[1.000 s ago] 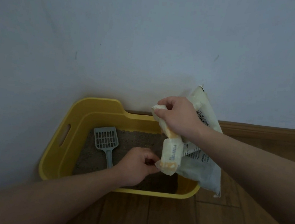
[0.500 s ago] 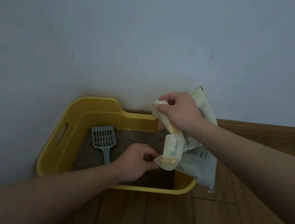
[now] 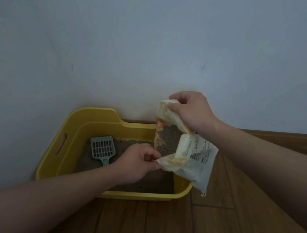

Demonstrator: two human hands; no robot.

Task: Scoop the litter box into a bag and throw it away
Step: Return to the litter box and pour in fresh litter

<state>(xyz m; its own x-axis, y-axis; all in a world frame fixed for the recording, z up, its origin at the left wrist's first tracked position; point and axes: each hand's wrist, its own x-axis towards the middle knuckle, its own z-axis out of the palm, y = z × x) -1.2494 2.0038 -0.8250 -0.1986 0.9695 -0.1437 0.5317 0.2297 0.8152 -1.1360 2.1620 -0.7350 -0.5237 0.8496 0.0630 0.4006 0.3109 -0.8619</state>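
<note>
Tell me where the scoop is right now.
In the head view, the scoop lies on the litter in the left part of the yellow box, just left of the left hand.

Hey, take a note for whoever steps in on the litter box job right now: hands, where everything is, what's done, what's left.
Left hand: pinches the lower edge of the bag.
Right hand: grips the bag's upper edge, so the mouth is held apart.
The bag hangs over the right end of the yellow litter box.
The scoop lies on the litter at the left, with no hand on it.
Done: bag in hand.
Left: take the scoop, scoop into the bag, throw it away.
</note>
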